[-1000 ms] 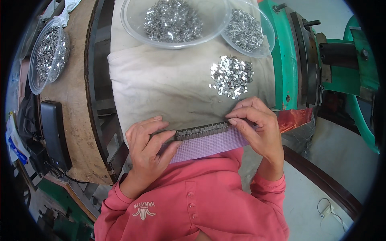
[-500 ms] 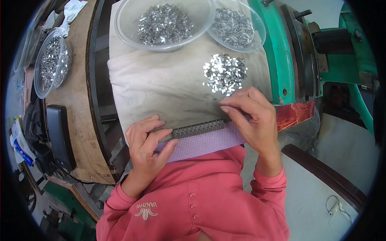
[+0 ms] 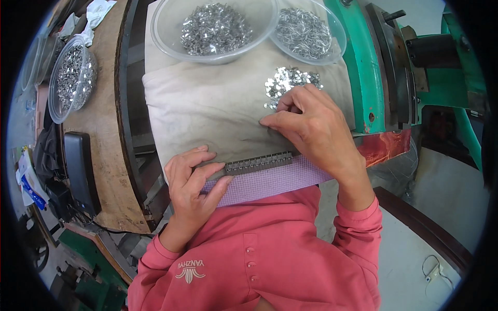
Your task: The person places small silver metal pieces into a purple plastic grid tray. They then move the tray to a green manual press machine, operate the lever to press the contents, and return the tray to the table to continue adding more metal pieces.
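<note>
A dark metal slotted bar (image 3: 259, 162) lies on the cloth near its front edge, a row of small metal fittings along its top. My left hand (image 3: 189, 181) pinches the bar's left end between thumb and forefinger. My right hand (image 3: 316, 124) is above the cloth, just in front of a pile of small shiny metal pieces (image 3: 290, 79), and partly covers it. Its fingers are bent in and the thumb points left; what they hold, if anything, is too small to make out.
A large clear bowl (image 3: 161, 39) of metal parts and a smaller bowl (image 3: 340, 44) of thin metal pins stand behind. Another tub (image 3: 56, 98) of parts sits on the wooden bench (image 3: 111, 150) at left. A green machine (image 3: 365, 78) stands at right; purple checked cloth (image 3: 259, 184) lies in front.
My right hand has moved from beside the bar's right end forward and left to the near edge of the metal pieces. My left hand stays at the bar.
</note>
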